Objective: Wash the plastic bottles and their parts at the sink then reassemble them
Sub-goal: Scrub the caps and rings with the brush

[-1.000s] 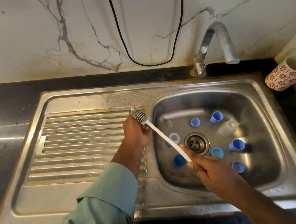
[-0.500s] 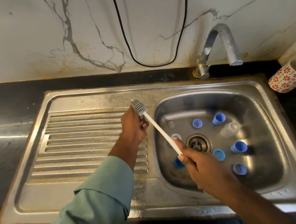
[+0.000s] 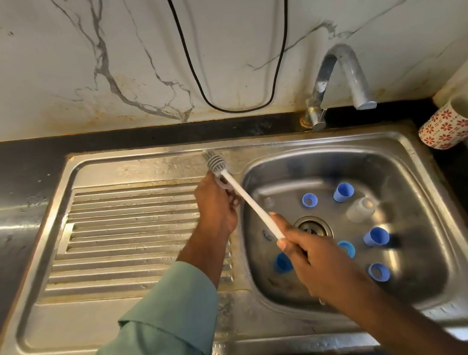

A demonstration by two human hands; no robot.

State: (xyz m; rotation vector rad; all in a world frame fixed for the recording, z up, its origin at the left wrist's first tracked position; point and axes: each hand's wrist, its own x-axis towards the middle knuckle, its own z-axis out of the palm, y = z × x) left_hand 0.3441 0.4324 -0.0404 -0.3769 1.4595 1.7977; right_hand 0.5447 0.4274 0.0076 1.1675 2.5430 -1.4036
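Observation:
My left hand (image 3: 217, 206) grips a small clear bottle part (image 3: 222, 182) over the divider between drainboard and basin. A white-handled bottle brush (image 3: 250, 204) passes through that part, and its grey bristle head (image 3: 214, 162) sticks out beyond my fingers. My right hand (image 3: 310, 258) holds the lower end of the handle above the basin. Several blue caps, such as one blue cap (image 3: 343, 192) at the back and another (image 3: 376, 236) at the right, lie in the sink basin (image 3: 424, 219). A clear small bottle (image 3: 359, 210) lies among them.
The drain (image 3: 312, 226) sits mid-basin, partly behind my right hand. A ribbed drainboard (image 3: 134, 239) lies to the left. The tap (image 3: 339, 78) arches over the back rim with no water running. A red-patterned mug (image 3: 451, 126) stands at the right; a black cable (image 3: 233, 66) hangs on the wall.
The brush has slid farther through the part in my left hand, so its bristle head now pokes out beyond the fingers. My right hand followed up and left.

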